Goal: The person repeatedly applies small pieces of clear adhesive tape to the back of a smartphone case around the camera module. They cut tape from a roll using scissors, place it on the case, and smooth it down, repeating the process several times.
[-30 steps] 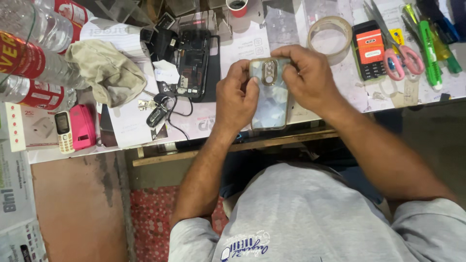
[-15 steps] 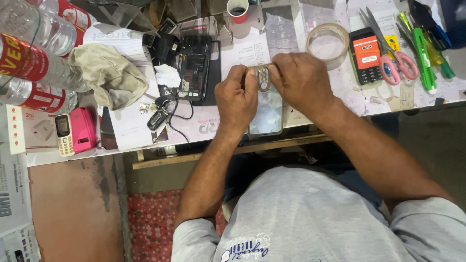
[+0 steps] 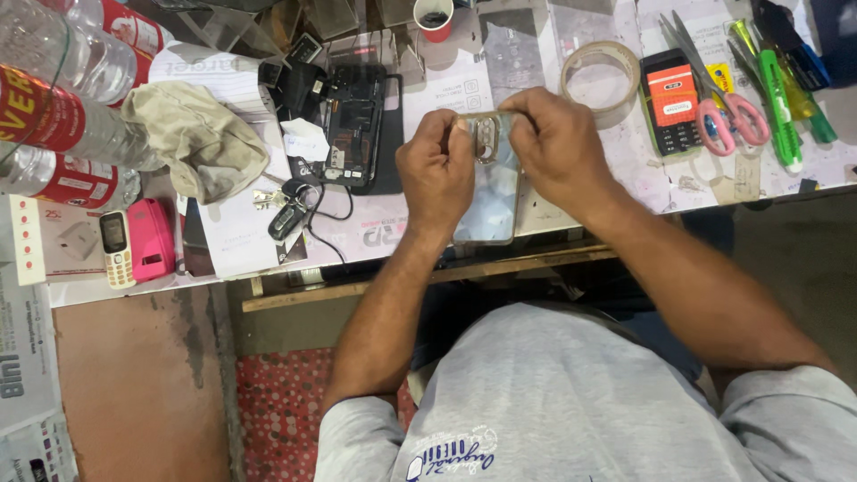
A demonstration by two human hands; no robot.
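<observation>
Change: since the earlier frame both hands have drawn slightly closer over the phone's top end — the grip itself looks the same.
Held thing: a smartphone in a clear, glossy plastic case (image 3: 489, 192), back up, its oval camera ring showing between the thumbs.
Left hand (image 3: 435, 174): fingers curled narrow around the phone's upper left edge, pinching the case.
Right hand (image 3: 562, 147): fingers closed on the upper right corner, thumb near the camera ring.
Place: the phone lies at the front edge of the paper-covered bench (image 3: 616, 178), just right of an opened black phone with bare circuitry (image 3: 353, 125).
Nearby: a clear tape roll (image 3: 600, 76) just beyond the right hand; pink-handled scissors (image 3: 728, 112) further right.
Doing it well: I judge even thumb pressure along the rim best — work corner by corner, never twisting.
</observation>
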